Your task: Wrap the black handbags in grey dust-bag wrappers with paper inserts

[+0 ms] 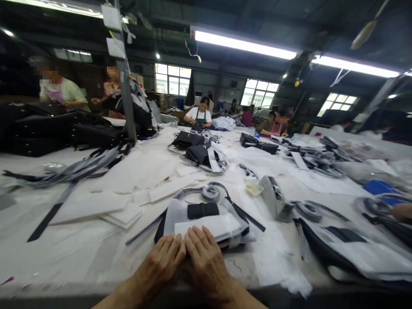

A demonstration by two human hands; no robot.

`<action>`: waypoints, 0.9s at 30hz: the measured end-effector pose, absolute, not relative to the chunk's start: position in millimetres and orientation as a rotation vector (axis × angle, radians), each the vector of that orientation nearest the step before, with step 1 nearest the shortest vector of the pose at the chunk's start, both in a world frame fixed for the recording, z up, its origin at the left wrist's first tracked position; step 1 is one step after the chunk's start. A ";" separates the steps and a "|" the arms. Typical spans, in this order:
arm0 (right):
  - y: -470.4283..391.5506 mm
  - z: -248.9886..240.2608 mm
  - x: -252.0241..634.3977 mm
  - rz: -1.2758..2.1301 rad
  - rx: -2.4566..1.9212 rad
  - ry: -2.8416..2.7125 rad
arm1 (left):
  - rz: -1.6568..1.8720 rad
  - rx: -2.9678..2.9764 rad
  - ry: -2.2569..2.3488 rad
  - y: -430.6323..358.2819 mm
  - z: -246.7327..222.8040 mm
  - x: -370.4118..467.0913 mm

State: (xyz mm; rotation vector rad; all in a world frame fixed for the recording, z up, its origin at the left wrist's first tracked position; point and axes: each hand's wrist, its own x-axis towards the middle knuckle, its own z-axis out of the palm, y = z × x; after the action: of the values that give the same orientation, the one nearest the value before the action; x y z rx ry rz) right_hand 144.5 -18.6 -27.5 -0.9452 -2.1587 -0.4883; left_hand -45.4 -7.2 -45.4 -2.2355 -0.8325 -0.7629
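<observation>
A dark bag (pixel 162 224) partly covered with pale wrapping lies in front of me, with a black strip across its top. A white sheet (pixel 219 225) rests on its near side. My left hand (pixel 165 257) lies at the bag's near left edge, fingers together and stretched forward. Beside it, my right hand (pixel 206 257) presses flat on the sheet's near edge with fingers extended. Neither hand is wrapped round anything. A coiled, wrapped strap (pixel 210 192) sits just behind the bag.
A grey tape dispenser (pixel 276 199) stands right of the bag. Another wrapped bag (pixel 341 253) lies at the right, near a person's hand (pixel 402 212). White sheets (pixel 93 206) and straps lie left. A metal post (pixel 126 98) rises at the far left; people work behind.
</observation>
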 end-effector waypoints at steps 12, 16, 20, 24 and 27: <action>18.3 -22.6 139.9 -0.572 -0.935 -2.182 | -0.866 -2.263 -0.745 13.4 -22.3 -59.3; 27.1 -10.8 146.9 -0.555 -0.882 -2.278 | -0.804 -2.251 -0.787 12.3 -19.3 -52.8; 30.0 0.8 136.9 -0.453 -0.949 -2.276 | -0.961 -2.176 -0.833 23.7 -14.8 -48.4; 32.0 29.8 159.2 -0.241 -0.925 -2.221 | -0.933 -2.259 -0.787 32.8 -15.4 -57.7; 52.0 59.0 228.4 -0.172 -1.175 -2.103 | -0.950 -2.304 -0.859 32.3 -18.1 -65.6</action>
State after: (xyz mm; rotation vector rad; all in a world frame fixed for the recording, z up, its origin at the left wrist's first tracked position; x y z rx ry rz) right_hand 228.4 52.0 59.0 -1.1755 -2.1032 -0.1720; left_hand -65.6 32.3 -18.1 -2.3044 -0.8589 -0.9497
